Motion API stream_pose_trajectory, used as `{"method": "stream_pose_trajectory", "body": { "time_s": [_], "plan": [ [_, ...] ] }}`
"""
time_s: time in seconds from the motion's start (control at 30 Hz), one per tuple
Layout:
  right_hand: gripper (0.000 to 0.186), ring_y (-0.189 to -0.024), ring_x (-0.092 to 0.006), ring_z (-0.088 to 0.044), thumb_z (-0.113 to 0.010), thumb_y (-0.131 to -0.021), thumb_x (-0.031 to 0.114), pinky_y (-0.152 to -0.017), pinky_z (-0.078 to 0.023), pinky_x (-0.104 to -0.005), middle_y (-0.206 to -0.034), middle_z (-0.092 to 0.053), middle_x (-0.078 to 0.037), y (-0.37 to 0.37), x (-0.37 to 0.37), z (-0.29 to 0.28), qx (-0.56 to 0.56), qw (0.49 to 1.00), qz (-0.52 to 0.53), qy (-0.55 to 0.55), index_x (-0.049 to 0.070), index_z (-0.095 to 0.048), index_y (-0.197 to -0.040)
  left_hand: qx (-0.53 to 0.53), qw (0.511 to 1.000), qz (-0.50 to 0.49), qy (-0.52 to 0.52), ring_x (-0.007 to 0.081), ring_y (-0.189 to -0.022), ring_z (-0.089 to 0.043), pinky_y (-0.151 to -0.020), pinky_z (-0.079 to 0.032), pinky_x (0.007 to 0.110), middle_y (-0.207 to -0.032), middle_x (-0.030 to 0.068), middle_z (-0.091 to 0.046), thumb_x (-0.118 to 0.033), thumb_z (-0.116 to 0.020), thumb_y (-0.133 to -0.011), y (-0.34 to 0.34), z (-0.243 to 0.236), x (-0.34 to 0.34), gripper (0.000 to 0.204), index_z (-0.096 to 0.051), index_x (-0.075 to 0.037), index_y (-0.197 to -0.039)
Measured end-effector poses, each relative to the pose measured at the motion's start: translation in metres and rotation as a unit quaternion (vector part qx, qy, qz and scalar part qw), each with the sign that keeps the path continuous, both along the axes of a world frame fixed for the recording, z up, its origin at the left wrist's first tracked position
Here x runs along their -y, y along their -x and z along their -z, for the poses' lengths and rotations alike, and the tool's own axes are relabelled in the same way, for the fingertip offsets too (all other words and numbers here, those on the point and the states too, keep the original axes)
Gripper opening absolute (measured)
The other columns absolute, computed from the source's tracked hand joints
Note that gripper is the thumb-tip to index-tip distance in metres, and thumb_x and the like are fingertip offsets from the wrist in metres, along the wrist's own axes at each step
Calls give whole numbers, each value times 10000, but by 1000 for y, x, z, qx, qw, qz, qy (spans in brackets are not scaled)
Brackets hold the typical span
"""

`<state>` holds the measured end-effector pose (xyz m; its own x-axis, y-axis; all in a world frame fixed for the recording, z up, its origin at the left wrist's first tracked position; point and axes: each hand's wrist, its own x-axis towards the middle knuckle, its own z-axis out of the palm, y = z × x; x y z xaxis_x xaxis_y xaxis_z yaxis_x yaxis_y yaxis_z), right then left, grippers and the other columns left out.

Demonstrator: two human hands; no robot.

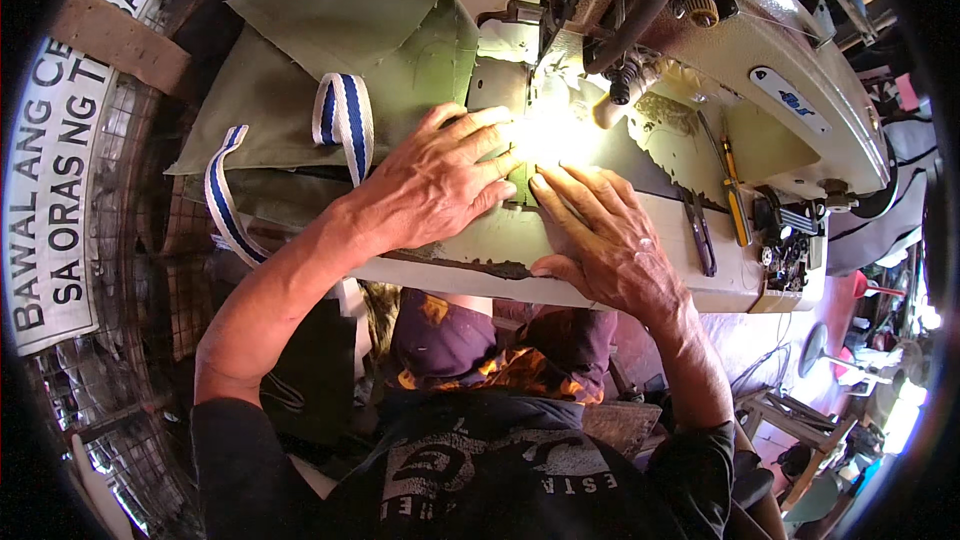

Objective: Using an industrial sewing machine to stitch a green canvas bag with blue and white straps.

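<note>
My left hand (425, 180) lies over the bed of a sewing machine (770, 60), its fingers stretched toward the needle area. My right hand (605, 235) rests flat on the bed just right of it, fingertips close to the same spot. Strong lamp glare there washes out the fingertips and whatever lies beneath them. A large piece of olive-green fabric (350, 50) spreads to the left, folded over at the top. A white webbing strap with blue stripes (347, 115) loops up beside my left wrist, and another striped strap end (222, 190) hangs over the table's left edge.
A yellow-handled screwdriver (737, 195) and a dark slim metal tool (698, 230) lie right of my right hand. A bobbin winder (785, 240) sits at the table's right end. Wire mesh (135, 200) and a printed sign (60, 190) stand at the left.
</note>
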<state>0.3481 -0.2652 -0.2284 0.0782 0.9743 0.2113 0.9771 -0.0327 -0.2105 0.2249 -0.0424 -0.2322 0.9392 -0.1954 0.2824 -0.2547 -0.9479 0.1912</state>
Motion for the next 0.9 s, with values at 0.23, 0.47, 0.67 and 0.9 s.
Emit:
{"method": "stream_pose_trajectory", "body": {
  "time_s": [0.23,0.47,0.67,0.9],
  "plan": [
    [722,-1308,-295,-484,-628,-872,527,-1096,-365,-456,-1400,-537,-133,-2,-2,-4,-7,1000,-5,0,36,-523,-1391,56,998,-21,32,275,-1238,-532,-1069,-382,448,-1268,106,-615,-272,-688,-878,-6,7,5,357,-672,-49,-1157],
    [749,-1338,-326,-450,-617,-868,572,-1091,-344,-474,-1445,-495,-154,-5,-5,-4,-30,1000,-7,6,60,-510,-1405,69,996,-26,39,295,-1230,-526,-1053,-400,458,-1252,114,-601,-281,-735,-828,-5,7,6,417,-673,-56,-1174],
    [758,-1335,-330,-451,-618,-859,591,-1087,-344,-466,-1454,-488,-157,-5,-8,-4,-24,1000,-2,18,66,-513,-1396,46,998,-38,26,320,-1209,-501,-1065,-388,471,-1239,120,-557,-293,-725,-829,-3,4,8,445,-656,-66,-1205],
    [774,-1343,-339,-443,-615,-856,620,-1082,-343,-470,-1455,-480,-163,-5,-8,-5,-12,999,-4,33,70,-520,-1392,43,998,-35,-9,290,-1190,-522,-1058,-393,458,-1196,97,-593,-268,-716,-838,-3,6,10,396,-655,-72,-1176]
  ]
}}
